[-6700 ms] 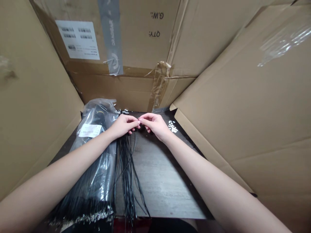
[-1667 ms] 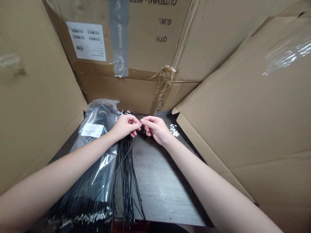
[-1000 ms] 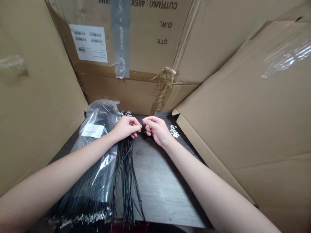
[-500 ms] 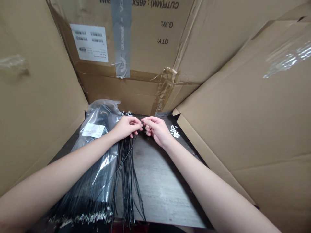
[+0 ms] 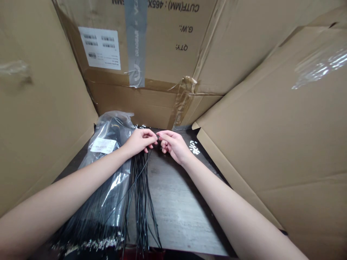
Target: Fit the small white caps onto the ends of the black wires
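My left hand is closed in a pinch on a thin black wire. From its fingers that wire runs down and slants left across a bundle of black wires lying on the table. My right hand is closed too, thumb against forefinger, right beside the left fingertips. Whatever sits between the right fingertips is too small and too covered to name. Just right of my right hand lies a small heap of white pieces; more white pieces lie behind my left hand.
A clear plastic bag of black wires with silvery ends and a white label lies left on the dark table. A cardboard box stands at the back. Cardboard walls rise left and right.
Both hands stay pinched together in nearly the same place, with only a slight shift of the fingers to the left. The wires, bag and white pieces look unmoved on the table.
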`<action>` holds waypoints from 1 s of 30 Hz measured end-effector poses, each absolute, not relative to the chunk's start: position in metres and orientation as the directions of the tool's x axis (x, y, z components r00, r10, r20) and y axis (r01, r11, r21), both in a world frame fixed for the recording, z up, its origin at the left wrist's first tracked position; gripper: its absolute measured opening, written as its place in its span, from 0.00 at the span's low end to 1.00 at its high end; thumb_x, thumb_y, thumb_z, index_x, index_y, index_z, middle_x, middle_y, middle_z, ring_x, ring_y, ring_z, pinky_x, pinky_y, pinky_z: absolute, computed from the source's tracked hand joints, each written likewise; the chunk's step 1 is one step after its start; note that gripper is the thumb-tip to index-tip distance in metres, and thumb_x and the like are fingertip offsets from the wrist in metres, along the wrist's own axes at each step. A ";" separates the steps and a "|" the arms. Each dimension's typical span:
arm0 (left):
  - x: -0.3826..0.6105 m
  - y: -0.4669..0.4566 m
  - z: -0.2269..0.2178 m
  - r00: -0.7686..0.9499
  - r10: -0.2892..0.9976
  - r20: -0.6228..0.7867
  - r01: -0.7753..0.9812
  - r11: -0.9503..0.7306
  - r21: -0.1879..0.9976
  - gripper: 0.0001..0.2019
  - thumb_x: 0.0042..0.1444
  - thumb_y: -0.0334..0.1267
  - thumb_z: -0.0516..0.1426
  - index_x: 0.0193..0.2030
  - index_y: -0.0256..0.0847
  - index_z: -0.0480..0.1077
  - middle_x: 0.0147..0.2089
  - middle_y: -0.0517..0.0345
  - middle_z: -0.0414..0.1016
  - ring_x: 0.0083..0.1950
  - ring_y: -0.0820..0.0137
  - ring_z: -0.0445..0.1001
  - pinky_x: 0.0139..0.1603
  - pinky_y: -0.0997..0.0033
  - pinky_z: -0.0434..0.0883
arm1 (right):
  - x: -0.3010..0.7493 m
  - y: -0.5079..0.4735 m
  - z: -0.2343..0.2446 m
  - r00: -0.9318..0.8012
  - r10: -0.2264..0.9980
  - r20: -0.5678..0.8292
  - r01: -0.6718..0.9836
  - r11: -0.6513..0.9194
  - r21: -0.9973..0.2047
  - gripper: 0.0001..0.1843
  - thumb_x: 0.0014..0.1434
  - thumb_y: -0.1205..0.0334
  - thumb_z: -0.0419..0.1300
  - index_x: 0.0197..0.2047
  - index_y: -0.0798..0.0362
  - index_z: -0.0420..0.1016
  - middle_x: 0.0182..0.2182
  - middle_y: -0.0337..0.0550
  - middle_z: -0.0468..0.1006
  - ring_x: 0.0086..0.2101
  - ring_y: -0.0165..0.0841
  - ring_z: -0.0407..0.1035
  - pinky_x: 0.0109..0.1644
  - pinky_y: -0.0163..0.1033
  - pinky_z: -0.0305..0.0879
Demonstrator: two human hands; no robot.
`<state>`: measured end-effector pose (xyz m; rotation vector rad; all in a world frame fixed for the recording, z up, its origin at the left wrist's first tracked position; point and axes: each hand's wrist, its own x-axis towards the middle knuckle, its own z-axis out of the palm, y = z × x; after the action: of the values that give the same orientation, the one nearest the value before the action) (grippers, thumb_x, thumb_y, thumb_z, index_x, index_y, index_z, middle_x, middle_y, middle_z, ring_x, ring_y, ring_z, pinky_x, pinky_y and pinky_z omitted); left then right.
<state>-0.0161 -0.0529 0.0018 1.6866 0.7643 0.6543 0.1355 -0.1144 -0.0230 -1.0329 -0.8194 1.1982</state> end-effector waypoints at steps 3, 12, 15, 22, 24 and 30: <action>-0.016 -0.053 0.001 0.637 0.769 0.042 0.147 -0.175 0.974 0.06 0.51 0.34 0.61 0.32 0.32 0.74 0.28 0.57 0.75 0.23 0.77 0.70 0.16 0.82 0.68 | 0.135 -0.116 -0.023 0.189 0.982 0.007 -0.306 0.066 -0.950 0.18 0.40 0.54 0.74 0.32 0.55 0.78 0.21 0.34 0.73 0.19 0.23 0.59 0.17 0.30 0.58; -0.016 -0.050 -0.002 0.690 0.723 0.010 0.166 -0.173 0.971 0.07 0.50 0.36 0.62 0.33 0.34 0.74 0.28 0.57 0.76 0.23 0.77 0.72 0.16 0.82 0.68 | 0.133 -0.116 -0.024 0.226 0.974 0.030 -0.291 0.097 -0.952 0.15 0.38 0.55 0.74 0.27 0.54 0.78 0.16 0.34 0.69 0.18 0.24 0.57 0.18 0.31 0.54; -0.016 -0.050 -0.002 0.690 0.724 0.008 0.175 -0.177 0.968 0.06 0.51 0.35 0.61 0.33 0.34 0.74 0.28 0.57 0.76 0.23 0.77 0.72 0.16 0.83 0.67 | 0.132 -0.116 -0.023 0.242 0.970 0.029 -0.286 0.100 -0.953 0.15 0.38 0.56 0.74 0.26 0.54 0.79 0.15 0.33 0.68 0.18 0.24 0.56 0.18 0.31 0.54; -0.017 -0.052 0.000 0.665 0.747 -0.015 0.203 -0.162 0.966 0.04 0.52 0.32 0.60 0.32 0.33 0.75 0.24 0.60 0.73 0.21 0.78 0.69 0.15 0.84 0.65 | 0.132 -0.116 -0.025 0.257 0.966 0.031 -0.267 0.102 -0.958 0.15 0.38 0.57 0.75 0.28 0.55 0.80 0.17 0.35 0.70 0.19 0.24 0.57 0.18 0.31 0.54; -0.016 -0.053 0.001 0.655 0.755 -0.016 0.203 -0.156 0.967 0.03 0.52 0.32 0.61 0.32 0.33 0.74 0.24 0.59 0.74 0.21 0.78 0.69 0.16 0.84 0.66 | 0.132 -0.116 -0.025 0.259 0.965 0.033 -0.272 0.106 -0.957 0.15 0.38 0.57 0.75 0.28 0.55 0.80 0.17 0.35 0.70 0.18 0.24 0.57 0.17 0.31 0.54; -0.016 -0.054 0.001 0.652 0.758 -0.011 0.193 -0.153 0.969 0.05 0.51 0.34 0.62 0.32 0.33 0.74 0.27 0.57 0.76 0.22 0.78 0.71 0.16 0.83 0.67 | 0.131 -0.117 -0.024 0.280 0.959 0.041 -0.269 0.119 -0.956 0.16 0.37 0.56 0.75 0.27 0.54 0.78 0.17 0.33 0.69 0.18 0.24 0.56 0.17 0.31 0.54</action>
<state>-0.0160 -0.0535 0.0011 1.6877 0.7823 0.5944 0.1311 -0.1172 -0.0235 -1.0595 -0.8406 1.0729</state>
